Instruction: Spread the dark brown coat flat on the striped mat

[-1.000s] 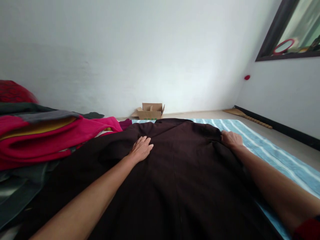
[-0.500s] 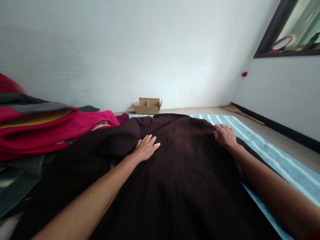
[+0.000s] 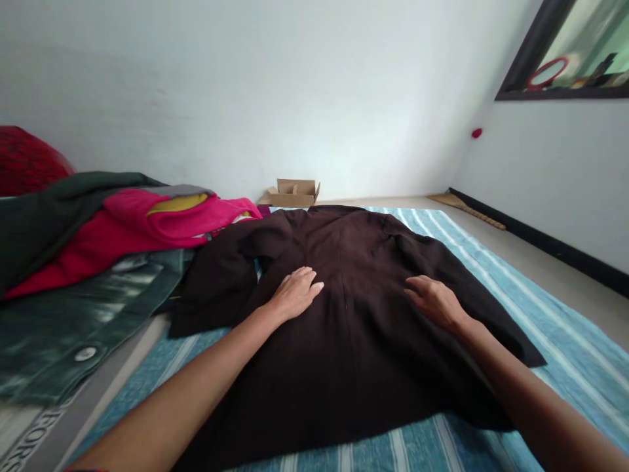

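I saw the dark brown jacket (image 3: 354, 288) spread on the striped blue mat (image 3: 515, 275); my left hand (image 3: 295, 293) and right hand (image 3: 432, 301) lay flat, open-fingered, gripping nothing, white walls (image 3: 246, 85) behind.

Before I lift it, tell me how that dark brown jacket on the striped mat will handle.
The dark brown jacket will likely go floppy: it lies flat with soft creases under the left hand and right hand. Its sleeves would probably dangle, since they sprawl sideways. It looks thick, so perhaps fairly heavy, and may drag on the striped mat rather than slide.
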{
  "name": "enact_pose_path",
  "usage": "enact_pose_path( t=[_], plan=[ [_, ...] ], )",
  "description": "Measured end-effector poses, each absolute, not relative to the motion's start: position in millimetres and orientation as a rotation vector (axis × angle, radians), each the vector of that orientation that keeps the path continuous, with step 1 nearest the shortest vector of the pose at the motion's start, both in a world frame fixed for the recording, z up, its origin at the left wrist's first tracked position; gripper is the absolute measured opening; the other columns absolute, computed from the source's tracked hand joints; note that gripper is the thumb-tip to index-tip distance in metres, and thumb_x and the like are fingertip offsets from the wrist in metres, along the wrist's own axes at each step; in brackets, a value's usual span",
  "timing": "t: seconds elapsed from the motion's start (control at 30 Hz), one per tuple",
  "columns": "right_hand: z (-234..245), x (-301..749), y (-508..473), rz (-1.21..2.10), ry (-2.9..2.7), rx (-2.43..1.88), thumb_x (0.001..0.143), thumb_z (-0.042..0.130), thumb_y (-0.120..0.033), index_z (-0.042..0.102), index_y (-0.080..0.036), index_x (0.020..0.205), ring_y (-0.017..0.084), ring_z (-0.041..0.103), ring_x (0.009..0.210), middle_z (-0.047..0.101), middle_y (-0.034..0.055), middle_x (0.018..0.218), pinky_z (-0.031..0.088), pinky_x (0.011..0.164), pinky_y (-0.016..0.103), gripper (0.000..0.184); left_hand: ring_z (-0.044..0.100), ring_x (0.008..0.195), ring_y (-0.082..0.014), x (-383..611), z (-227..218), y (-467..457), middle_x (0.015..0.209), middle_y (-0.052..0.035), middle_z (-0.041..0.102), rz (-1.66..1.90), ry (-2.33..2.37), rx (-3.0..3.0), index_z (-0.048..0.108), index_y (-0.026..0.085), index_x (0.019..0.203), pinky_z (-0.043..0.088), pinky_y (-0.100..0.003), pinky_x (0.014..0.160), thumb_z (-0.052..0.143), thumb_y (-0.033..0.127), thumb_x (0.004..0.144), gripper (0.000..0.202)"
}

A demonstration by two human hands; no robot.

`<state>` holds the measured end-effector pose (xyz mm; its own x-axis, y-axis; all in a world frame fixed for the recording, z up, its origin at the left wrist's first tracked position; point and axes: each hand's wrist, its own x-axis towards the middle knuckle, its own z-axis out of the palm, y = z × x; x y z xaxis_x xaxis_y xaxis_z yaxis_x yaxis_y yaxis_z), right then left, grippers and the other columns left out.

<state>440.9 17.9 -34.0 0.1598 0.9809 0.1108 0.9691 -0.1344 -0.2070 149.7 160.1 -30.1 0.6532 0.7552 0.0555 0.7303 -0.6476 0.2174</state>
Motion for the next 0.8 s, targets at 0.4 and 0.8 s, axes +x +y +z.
enact_pose_path(
  t=[0.4, 0.8],
  plan=[
    [-66, 364, -116, -0.402, -2.395, -1.850, 0.061, 0.047, -0.001, 0.059, -0.016, 0.111, 0.028, 0.045, 0.118, 0.056, 0.0122, 0.121, 0.034, 0.098, 0.046, 0.053, 0.034, 0.130, -0.0250, 77, -24, -31, 0.138, -0.0145, 0.043, -0.199, 0.928, 2.885, 0.051, 0.013, 0.120, 0.024, -0.044, 0.109, 0.042, 0.005, 0.070, 0.051],
    [-19, 382, -96, 0.116, -2.298, -1.987, 0.070, 0.040, -0.003, 0.060, -0.017, 0.077, 0.017, 0.058, 0.077, 0.062, 0.0049, 0.082, 0.040, 0.072, 0.028, 0.025, 0.061, 0.080, -0.0184, 78, 9, -3, 0.085, -0.0051, 0.064, -0.060, 1.139, 2.705, 0.056, 0.018, 0.084, 0.046, -0.030, 0.074, 0.040, 0.004, 0.067, 0.027]
  ],
)
